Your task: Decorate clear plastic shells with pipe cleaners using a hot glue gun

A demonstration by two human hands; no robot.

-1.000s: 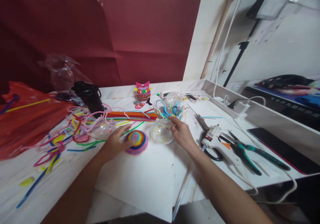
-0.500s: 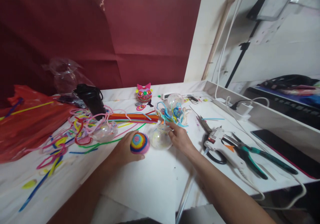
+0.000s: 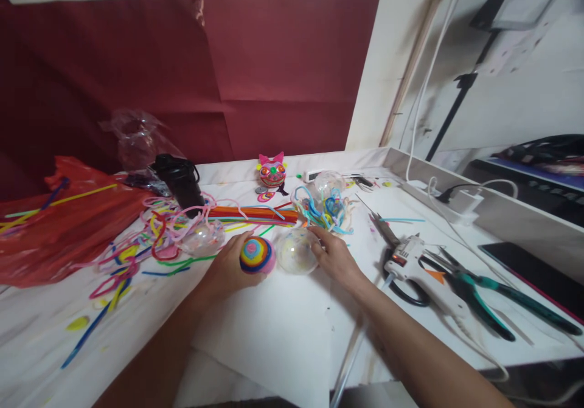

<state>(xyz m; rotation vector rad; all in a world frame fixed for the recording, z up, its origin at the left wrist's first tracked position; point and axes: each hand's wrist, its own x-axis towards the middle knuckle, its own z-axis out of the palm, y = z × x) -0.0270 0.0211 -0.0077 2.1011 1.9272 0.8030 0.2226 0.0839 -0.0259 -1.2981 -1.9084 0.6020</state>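
My left hand (image 3: 232, 269) is wrapped round a ball (image 3: 256, 256) covered in coiled rings of fuzzy pipe cleaner, pink at the centre, then orange, yellow and blue. Right beside it, a clear plastic ball (image 3: 295, 253) sits on white paper (image 3: 269, 341); I cannot tell whether it is whole or a half shell. The fingers and thumb of my right hand (image 3: 336, 256) close on its right edge. Behind the hands lie a bundle of orange and red pipe cleaners (image 3: 250, 214) and a tangle of blue ones (image 3: 335, 208).
A pink animal head (image 3: 272, 174) stands at the back. On the left are a black bottle (image 3: 180, 183), another clear shell (image 3: 203, 239), loose pipe cleaners and a red plastic bag (image 3: 86, 225). Rightward lie scissors (image 3: 385, 231), a glue gun (image 3: 410, 259), green-handled pliers (image 3: 479, 292) and a phone (image 3: 533, 274).
The view has shifted slightly, so things appear further right. Both hands stay at the ball and the clear plastic ball; the right fingers now sit nearer the clear one's right edge.
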